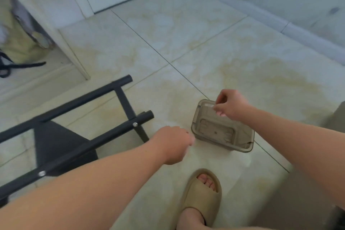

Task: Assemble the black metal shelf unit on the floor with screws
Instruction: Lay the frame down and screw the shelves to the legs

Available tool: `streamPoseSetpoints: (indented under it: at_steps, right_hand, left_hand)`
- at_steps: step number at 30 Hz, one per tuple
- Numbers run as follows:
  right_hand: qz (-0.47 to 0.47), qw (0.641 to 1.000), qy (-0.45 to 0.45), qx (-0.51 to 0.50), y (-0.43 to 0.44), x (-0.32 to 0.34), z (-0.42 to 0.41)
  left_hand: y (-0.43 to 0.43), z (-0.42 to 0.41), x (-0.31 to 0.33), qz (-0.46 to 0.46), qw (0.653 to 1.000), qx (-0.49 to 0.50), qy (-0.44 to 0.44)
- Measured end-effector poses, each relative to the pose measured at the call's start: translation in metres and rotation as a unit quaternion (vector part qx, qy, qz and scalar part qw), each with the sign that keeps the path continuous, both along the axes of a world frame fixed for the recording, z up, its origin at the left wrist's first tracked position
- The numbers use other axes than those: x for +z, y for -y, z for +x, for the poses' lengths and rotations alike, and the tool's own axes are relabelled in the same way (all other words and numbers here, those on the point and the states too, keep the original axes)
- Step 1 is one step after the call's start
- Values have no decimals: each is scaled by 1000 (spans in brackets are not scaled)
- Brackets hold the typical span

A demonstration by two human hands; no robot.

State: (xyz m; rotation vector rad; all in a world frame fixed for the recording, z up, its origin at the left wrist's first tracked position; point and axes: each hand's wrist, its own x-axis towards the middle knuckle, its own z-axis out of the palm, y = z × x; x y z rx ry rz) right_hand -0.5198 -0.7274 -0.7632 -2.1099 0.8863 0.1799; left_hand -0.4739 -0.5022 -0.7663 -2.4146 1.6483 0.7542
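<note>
The black metal shelf frame (78,117) lies on the tiled floor at the left, and two silver screws (135,124) show in its nearer tube. A black panel (57,145) lies under the tubes. A translucent brown plastic box (222,132) stands on the floor right of the frame. My right hand (232,104) hovers over the box's far edge and pinches a small pale piece (211,106) between thumb and fingertips. My left hand (174,144) is just left of the box with its back towards me. Its fingers curl under, and what they hold is hidden.
My foot in a beige slipper (202,192) stands on the floor below the box. A white cabinet (56,15) and a cloth bag (18,43) with black straps are at the far left. A white skirting board (280,22) runs along the right wall.
</note>
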Motion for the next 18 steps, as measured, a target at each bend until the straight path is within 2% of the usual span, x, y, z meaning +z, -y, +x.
streamPoseSetpoints:
  at_steps: [3,8,12,15,18]
  right_hand:
    - [24,998,50,12,-36,50,4]
    - [39,995,77,47,-99,112,2]
    - [82,992,89,21,-142,130,-2]
    - [56,995,79,7,-164,125,-7]
    - [95,993,69,-29,-177,110,-11]
  left_hand:
    - [-33,6,47,5,997,77,7]
    - [-83,12,103,0,979,202,12]
    - [-122,19,106,-40,953,301,-23]
    - [-142,29,93,-35,932,357,-59]
    - [-145,42,87,-61,908,406,-83]
